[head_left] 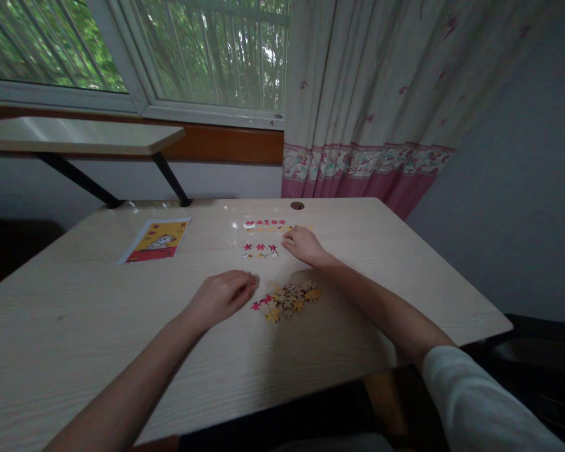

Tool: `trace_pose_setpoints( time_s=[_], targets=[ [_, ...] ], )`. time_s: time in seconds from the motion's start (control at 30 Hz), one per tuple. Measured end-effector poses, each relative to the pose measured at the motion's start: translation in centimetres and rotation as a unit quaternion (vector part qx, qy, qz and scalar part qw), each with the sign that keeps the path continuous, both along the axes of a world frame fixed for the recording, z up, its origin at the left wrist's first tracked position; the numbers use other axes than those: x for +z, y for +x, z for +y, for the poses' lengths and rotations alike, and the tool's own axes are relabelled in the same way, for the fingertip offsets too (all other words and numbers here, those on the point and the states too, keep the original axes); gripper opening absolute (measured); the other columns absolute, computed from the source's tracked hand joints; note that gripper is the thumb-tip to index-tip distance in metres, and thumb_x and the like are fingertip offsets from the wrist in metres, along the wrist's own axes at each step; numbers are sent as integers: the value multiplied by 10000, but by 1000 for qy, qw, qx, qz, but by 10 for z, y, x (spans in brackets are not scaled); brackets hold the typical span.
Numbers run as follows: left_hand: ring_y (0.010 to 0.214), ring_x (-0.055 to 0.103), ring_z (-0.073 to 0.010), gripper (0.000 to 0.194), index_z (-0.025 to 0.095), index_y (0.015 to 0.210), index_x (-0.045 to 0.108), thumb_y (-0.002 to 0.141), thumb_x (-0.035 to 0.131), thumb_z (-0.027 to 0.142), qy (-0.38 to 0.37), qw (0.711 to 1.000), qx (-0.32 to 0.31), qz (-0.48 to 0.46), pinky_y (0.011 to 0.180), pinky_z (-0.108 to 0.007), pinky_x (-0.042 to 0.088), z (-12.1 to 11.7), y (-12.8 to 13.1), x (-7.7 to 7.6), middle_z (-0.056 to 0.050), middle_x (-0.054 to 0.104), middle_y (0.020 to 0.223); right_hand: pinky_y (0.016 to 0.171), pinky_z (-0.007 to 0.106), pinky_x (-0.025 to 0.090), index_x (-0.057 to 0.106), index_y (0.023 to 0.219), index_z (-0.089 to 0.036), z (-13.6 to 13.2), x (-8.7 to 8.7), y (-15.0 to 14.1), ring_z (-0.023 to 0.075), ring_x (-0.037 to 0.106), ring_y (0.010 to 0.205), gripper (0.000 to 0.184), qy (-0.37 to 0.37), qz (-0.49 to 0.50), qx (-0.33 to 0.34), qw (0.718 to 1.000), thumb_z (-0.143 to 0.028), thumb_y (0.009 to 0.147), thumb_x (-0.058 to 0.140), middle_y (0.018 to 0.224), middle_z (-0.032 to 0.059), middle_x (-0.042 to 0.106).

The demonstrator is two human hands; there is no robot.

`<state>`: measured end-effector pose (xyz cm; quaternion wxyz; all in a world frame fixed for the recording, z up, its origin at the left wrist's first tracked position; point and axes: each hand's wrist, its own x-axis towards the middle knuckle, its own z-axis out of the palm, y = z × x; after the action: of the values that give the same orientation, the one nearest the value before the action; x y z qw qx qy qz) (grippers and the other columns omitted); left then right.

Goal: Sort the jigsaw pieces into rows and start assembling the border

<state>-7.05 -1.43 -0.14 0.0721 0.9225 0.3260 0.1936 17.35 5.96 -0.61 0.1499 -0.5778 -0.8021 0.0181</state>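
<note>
I have pale wood tabletop [89, 326] under both hands. Beyond fingers: window [216, 56], floral curtain [367, 94]; raised shelf [85, 135] far left of left fingers. Left hand [223, 296]: fingers curled inward; cannot tell if pinching anything. Right hand [304, 246]: fingers bunched, cannot tell if on piece; upper puzzle rows [265, 222] just beyond tips, lower puzzle rows [260, 247] just left. Loose puzzle heap [289, 298] right of left fingers. Picture sheet [157, 242] farther out, left of left fingers.
</note>
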Motion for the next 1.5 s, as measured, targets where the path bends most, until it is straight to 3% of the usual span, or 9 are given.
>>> trace_pose_setpoints(
  time_s=[0.2, 0.4, 0.53, 0.7, 0.83, 1.03, 1.2, 1.37, 1.5],
  targets=[
    [679, 583, -140, 202, 184, 840, 586, 880, 415, 285, 8, 1000, -6, -3, 608, -233, 442, 1, 0, -1, -26, 629, 741, 783, 265, 417, 674, 899, -133, -8, 12, -1, 188, 603, 871, 245, -37, -47, -2, 998, -183, 841, 441, 926, 117, 671],
    [667, 573, -138, 189, 185, 841, 575, 884, 416, 276, 5, 1000, -10, -2, 601, -237, 433, -3, 3, 2, -26, 627, 753, 753, 282, 421, 655, 933, -133, -31, 21, 8, 207, 606, 871, 263, -47, -66, 9, 997, -103, 793, 435, 928, 135, 672],
    [663, 572, -129, 182, 178, 825, 580, 881, 424, 253, -34, 998, -9, -49, 596, -223, 431, -9, 10, 5, -21, 629, 743, 690, 230, 424, 651, 896, -186, -48, 18, 7, 141, 611, 758, 222, -65, 70, 47, 994, -127, 771, 476, 847, 41, 689],
    [642, 565, -113, 173, 172, 830, 608, 868, 466, 264, -89, 991, -9, -99, 579, -202, 426, -12, 16, 5, -18, 638, 751, 594, 189, 407, 624, 822, -192, -80, 15, -13, 82, 573, 615, 91, -91, 302, 91, 945, -199, 755, 563, 703, -20, 663],
    [536, 501, -93, 202, 158, 889, 632, 851, 500, 306, -115, 984, 9, -135, 498, -192, 391, -13, 18, 4, -17, 630, 700, 600, 198, 396, 635, 748, -198, -94, 16, -28, 92, 553, 680, 79, -73, 361, 130, 920, -275, 742, 618, 737, -9, 651],
    [479, 423, -80, 236, 130, 814, 657, 815, 531, 329, -167, 961, 38, -218, 435, -180, 333, -14, 21, 3, -2, 572, 593, 561, 196, 380, 623, 761, -182, -93, 12, -29, 79, 505, 604, 151, -90, 404, 121, 902, -331, 766, 602, 660, -22, 590],
    [464, 381, -81, 251, 118, 747, 648, 774, 544, 346, -234, 927, 89, -281, 424, -184, 292, -12, 23, 2, 19, 505, 517, 616, 221, 403, 640, 774, -181, -93, 15, -23, 94, 524, 635, 96, -1, 359, 145, 922, -275, 757, 625, 677, -8, 607],
    [473, 360, -74, 220, 119, 737, 635, 754, 549, 321, -281, 910, 87, -293, 442, -187, 279, -10, 21, 1, 21, 487, 533, 687, 258, 418, 659, 792, -197, -89, 12, -19, 120, 554, 689, 90, 106, 289, 213, 927, -270, 792, 606, 708, 13, 640],
    [483, 354, -74, 214, 118, 726, 628, 749, 542, 313, -298, 907, 81, -285, 457, -194, 284, -10, 20, -1, 19, 477, 541, 697, 264, 401, 653, 819, -198, -88, 10, -16, 126, 556, 715, 132, 151, 229, 232, 933, -300, 824, 571, 751, 20, 651]
  ],
)
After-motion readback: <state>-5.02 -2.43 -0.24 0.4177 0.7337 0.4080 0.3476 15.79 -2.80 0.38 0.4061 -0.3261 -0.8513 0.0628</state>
